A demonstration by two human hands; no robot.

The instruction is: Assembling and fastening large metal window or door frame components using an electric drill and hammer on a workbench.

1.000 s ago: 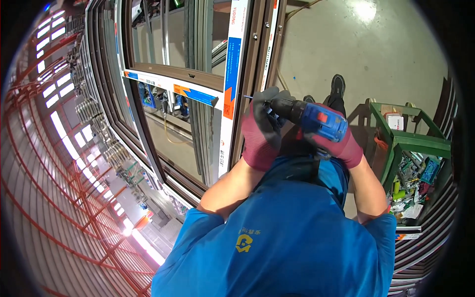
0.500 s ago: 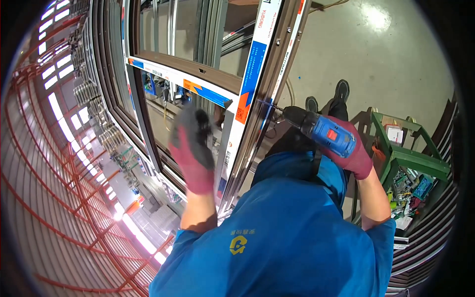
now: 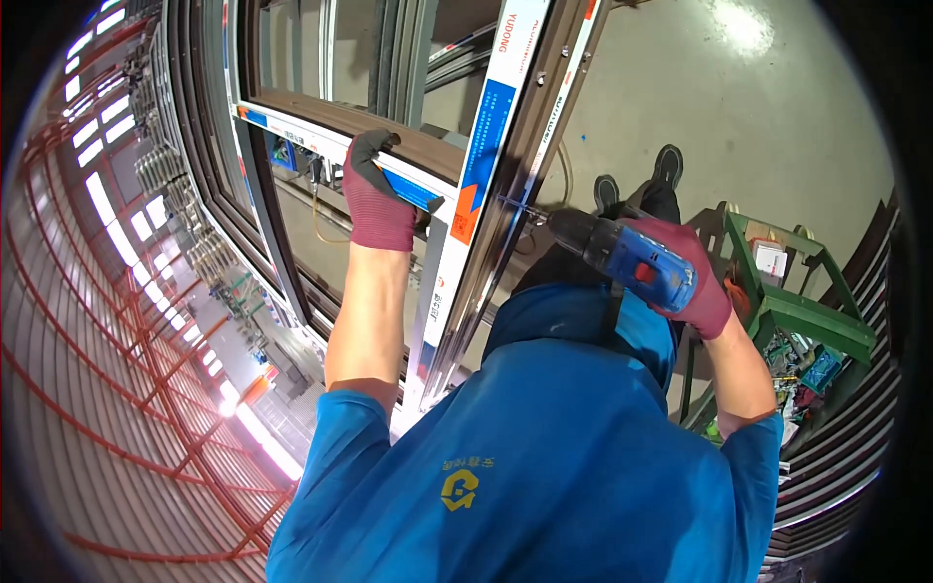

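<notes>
A brown metal window frame (image 3: 505, 146) with white and blue protective tape stands in front of me. My left hand (image 3: 377, 189), in a maroon and black work glove, is wrapped over its crossbar (image 3: 301, 132), the fingers curled over the brown top. In my right hand (image 3: 702, 277), gloved alike, is a blue and black cordless drill (image 3: 637, 264), gripped by its handle. Its long thin bit (image 3: 525, 206) points left at the near upright, and the tip reaches the groove of that profile. Whether the tip has entered the metal, I cannot tell.
To my right stands a green metal cart (image 3: 816, 321) with a small box (image 3: 770, 257) on top and loose parts and tools below. A hose (image 3: 567, 170) lies on the floor beyond the frame. More frames (image 3: 194, 146) stand at the left.
My left hand has moved up and away from me, from a blurred place above the opening onto the crossbar, and has closed on it. The drill stays by the upright, having shifted slightly.
</notes>
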